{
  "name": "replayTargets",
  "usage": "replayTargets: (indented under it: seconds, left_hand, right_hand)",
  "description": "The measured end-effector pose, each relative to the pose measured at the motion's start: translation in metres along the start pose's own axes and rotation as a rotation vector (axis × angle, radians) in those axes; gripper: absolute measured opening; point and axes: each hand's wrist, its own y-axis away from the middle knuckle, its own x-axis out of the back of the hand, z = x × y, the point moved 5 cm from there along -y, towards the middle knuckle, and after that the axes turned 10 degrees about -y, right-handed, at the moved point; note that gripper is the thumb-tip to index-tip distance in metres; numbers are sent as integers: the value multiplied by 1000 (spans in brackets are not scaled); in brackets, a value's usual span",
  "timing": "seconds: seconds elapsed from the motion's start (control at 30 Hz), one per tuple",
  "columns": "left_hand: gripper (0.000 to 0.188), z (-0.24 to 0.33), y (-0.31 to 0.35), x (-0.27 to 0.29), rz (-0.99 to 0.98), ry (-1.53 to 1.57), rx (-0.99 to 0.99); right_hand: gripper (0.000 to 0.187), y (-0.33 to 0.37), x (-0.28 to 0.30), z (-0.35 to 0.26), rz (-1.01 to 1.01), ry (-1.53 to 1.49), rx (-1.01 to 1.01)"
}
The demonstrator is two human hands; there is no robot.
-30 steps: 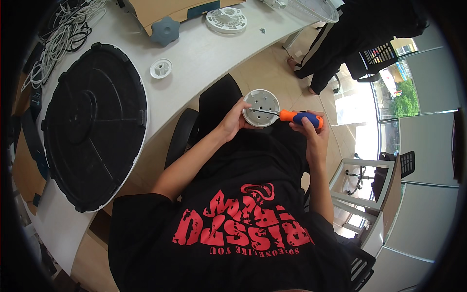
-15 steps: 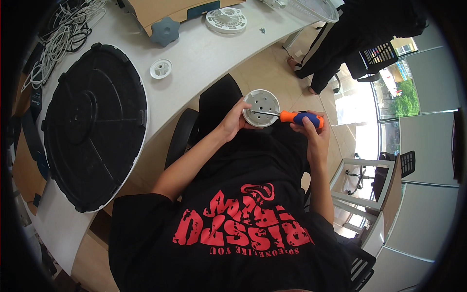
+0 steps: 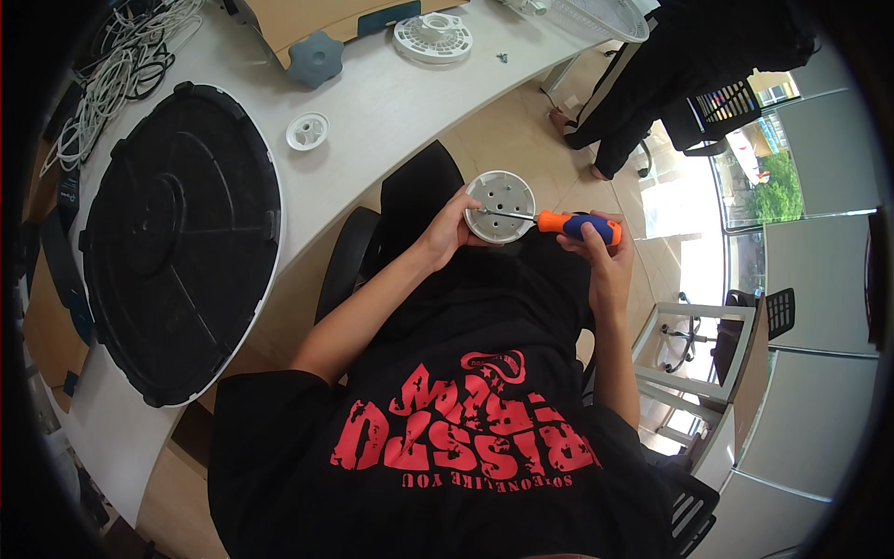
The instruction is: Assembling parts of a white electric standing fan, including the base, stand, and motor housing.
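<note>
Shirt, black with red print, fills lower middle of frame. Frame center, above the lap: round white part, shallow cup, holed inner face toward camera. Left hand grips its left edge, thumb over rim; other fingers mostly hidden. Right hand closed around handle of orange-blue screwdriver, just right of the part, thumb along the top. Shaft lies across the cup face, tip near left thumb; too small to tell if it's seated in a screw.

Left of frame: big black ribbed disc on white table. Upper left to upper middle, same table: small white cap, gray lobed knob touching cardboard, white slotted disc, cable tangle. Tiny bits near table edge, can't identify. Upper right: another person in black, standing; window beyond.
</note>
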Motion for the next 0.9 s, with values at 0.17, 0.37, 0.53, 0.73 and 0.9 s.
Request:
replayTargets:
  seconds: [0.17, 0.37, 0.53, 0.73, 0.9]
  left_hand:
    - [54, 3, 1, -3, 7, 10, -3]
    - [53, 5, 3, -4, 9, 5, -11]
    - [53, 4, 1, -3, 8, 8, -9]
    - [53, 4, 1, -3, 6, 10, -14]
    - [53, 3, 1, -3, 5, 13, -14]
  right_hand:
    - [30, 1, -1, -2, -5, -4, 10]
    - [30, 0, -6, -2, -16, 29, 20]
    - [31, 1, -8, -2, -13, 29, 22]
    - [32, 0, -8, -2, -10, 28, 33]
    - [31, 1, -9, -3, -17, 12, 29]
